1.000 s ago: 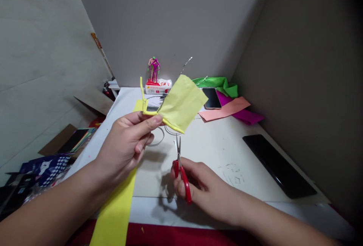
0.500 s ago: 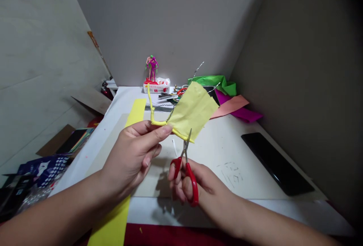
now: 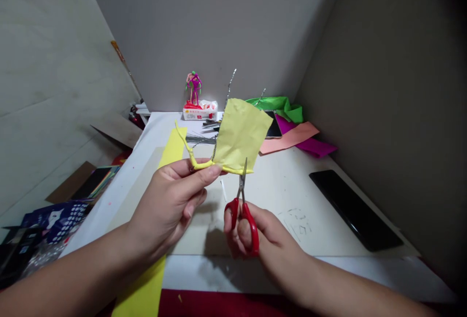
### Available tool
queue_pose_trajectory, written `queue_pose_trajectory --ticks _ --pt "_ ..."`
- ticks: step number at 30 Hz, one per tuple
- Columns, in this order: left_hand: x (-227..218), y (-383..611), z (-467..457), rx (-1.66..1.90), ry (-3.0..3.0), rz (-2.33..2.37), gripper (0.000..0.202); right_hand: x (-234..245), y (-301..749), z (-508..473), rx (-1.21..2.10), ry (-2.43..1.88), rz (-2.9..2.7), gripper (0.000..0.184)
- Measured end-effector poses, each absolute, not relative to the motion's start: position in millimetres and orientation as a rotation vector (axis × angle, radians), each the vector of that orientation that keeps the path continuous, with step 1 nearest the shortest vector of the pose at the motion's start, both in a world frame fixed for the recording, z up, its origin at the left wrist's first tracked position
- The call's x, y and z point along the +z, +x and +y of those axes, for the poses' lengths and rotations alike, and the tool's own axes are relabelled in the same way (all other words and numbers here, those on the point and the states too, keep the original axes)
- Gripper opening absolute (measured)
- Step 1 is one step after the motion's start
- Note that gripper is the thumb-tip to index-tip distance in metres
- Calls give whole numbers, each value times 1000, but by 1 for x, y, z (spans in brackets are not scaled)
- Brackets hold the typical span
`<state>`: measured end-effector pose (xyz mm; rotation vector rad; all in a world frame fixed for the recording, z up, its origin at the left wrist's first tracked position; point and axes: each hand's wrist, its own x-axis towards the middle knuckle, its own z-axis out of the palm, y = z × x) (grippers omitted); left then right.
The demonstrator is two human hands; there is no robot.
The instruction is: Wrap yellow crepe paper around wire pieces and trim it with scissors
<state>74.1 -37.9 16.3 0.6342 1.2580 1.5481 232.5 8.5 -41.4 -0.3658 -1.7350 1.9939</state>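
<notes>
Between thumb and fingers, my left hand point(image 3: 175, 195) pinches a wire figure point(image 3: 199, 165) partly wrapped in yellow crepe paper. Bare twisted wires stick up from it behind the paper. A loose flap of yellow crepe paper point(image 3: 242, 134) stands up from the wrapped part, right of my fingertips. My right hand point(image 3: 251, 229) holds red-handled scissors point(image 3: 251, 227), thumb and fingers in the loops. Their slightly parted blades point upward at the lower edge of the flap, near its right end. Some of my left fingers are hidden behind the thumb.
A long yellow paper strip point(image 3: 142, 288) runs along the table's left side. At the back stand a small box point(image 3: 200, 112) and a colourful wire figure point(image 3: 194, 85). Green point(image 3: 280, 106), orange point(image 3: 292, 138) and magenta paper point(image 3: 317, 146) lie back right. A black slab point(image 3: 353, 210) lies at right.
The yellow flap and wires have turned counterclockwise, so the lower edge is now nearly level. The scissors have shifted slightly right and up, their blades closer together.
</notes>
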Motion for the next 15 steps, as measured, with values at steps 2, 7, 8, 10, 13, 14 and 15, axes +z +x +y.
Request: queue_pose_trajectory --ticks 2,7,8,10,13,14,15 --pt "16 74 -38 1544 644 1270 11 -41 232 8 1970 -371 -1736 29" --pt "14 75 -36 1594 657 1299 11 -41 235 8 1923 -420 -1812 30" --pt "14 75 -36 1600 648 1305 11 -41 236 8 1909 -419 -1826 31" --pt "14 77 -35 1613 629 1311 12 -42 237 8 1890 -409 -1835 32" --pt "13 79 -35 1634 622 1300 13 -41 239 8 1930 -411 -1817 29" --pt "12 79 -34 1637 625 1295 13 -42 240 9 1949 -406 -1809 28" --pt "11 80 -34 1636 629 1289 12 -42 240 9 1964 -398 -1801 27"
